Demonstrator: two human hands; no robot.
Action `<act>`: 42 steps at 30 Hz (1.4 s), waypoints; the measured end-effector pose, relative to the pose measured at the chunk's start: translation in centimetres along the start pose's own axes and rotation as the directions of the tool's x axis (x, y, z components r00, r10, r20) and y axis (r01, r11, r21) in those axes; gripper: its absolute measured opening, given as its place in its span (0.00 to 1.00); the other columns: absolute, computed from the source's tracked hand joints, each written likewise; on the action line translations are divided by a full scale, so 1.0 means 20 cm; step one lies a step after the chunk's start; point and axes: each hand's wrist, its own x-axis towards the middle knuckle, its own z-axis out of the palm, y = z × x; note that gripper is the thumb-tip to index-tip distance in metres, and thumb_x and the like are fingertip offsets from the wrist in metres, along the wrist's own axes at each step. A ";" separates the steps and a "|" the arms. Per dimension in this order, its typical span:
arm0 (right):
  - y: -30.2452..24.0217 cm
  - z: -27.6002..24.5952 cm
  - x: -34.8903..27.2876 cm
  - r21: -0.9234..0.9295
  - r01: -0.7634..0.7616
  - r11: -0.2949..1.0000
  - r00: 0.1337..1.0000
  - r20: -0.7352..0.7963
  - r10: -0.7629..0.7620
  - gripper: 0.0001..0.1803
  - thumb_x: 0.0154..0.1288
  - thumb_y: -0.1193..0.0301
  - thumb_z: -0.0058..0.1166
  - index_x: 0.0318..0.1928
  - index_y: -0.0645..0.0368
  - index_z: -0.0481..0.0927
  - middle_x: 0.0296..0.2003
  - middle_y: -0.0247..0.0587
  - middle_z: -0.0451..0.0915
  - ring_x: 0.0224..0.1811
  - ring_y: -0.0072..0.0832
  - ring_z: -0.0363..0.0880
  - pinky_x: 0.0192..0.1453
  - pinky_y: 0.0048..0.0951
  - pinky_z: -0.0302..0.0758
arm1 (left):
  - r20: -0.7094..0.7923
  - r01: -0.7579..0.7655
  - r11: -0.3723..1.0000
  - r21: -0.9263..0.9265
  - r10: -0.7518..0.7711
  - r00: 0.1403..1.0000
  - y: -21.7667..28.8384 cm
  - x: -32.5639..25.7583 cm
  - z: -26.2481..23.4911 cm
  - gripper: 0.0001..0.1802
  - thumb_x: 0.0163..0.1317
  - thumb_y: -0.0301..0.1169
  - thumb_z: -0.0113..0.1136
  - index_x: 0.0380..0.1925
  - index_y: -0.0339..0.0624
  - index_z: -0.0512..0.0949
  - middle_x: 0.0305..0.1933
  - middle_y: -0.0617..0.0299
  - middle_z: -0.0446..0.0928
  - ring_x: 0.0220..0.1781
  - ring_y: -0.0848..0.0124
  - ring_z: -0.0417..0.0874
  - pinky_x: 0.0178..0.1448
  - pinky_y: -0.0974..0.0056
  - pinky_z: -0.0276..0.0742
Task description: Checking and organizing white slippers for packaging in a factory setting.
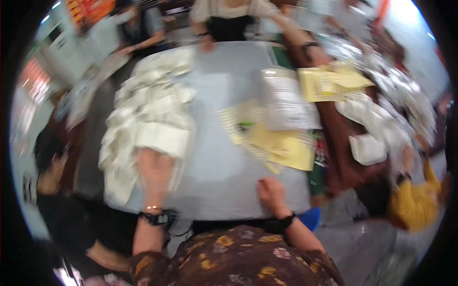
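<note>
My left hand (155, 172) is over the near part of a long, heaped pile of off-white folded cloth pieces (157, 102). Its fingers meet the lower edge of one flat cloth piece (162, 138); motion blur hides whether they grip it. On the table's near right, my right hand (272, 193) is curled closed, and anything inside it is hidden. Beyond that hand lie yellow printed sheets (281, 145) with a small green object (245, 124) on them. A clear plastic-wrapped white pack (286, 100) rests partly over the sheets.
The grey table (210, 190) stretches away from me. Across it stands a person in a black apron (229, 27), an arm reaching toward more yellow sheets (334, 82). White rolled pieces (367, 148) and plastic bags (400, 90) cover a brown side table. Other people sit or stand at both sides.
</note>
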 end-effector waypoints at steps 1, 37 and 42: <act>-0.02 0.02 0.01 0.057 0.004 0.998 1.000 -0.008 -0.004 0.06 0.63 0.71 0.59 0.40 0.57 0.81 0.31 0.48 0.81 0.35 0.47 0.82 0.39 0.43 0.78 | -0.085 0.024 1.000 0.020 -0.022 0.996 -0.17 0.06 -0.03 0.21 0.63 0.34 0.64 0.50 0.32 0.73 0.50 0.50 0.74 0.56 0.51 0.72 0.63 0.49 0.65; 1.46 -1.67 0.76 0.031 -0.577 0.816 0.645 -0.596 0.478 0.43 0.57 0.61 0.64 0.68 0.73 0.64 0.57 0.62 0.78 0.61 0.45 0.78 0.66 0.35 0.71 | 0.194 0.202 0.979 0.006 -0.199 0.961 0.01 -0.42 0.16 0.26 0.61 0.25 0.60 0.61 0.36 0.72 0.74 0.48 0.62 0.78 0.49 0.56 0.77 0.47 0.53; 1.27 -1.53 0.78 -0.041 -0.601 0.799 0.665 -0.580 0.470 0.41 0.56 0.61 0.64 0.65 0.72 0.66 0.57 0.64 0.78 0.57 0.48 0.79 0.61 0.38 0.75 | 0.223 0.221 0.975 -0.001 -0.215 0.951 0.04 -0.47 0.13 0.26 0.61 0.24 0.60 0.60 0.35 0.73 0.74 0.48 0.62 0.77 0.50 0.57 0.77 0.49 0.54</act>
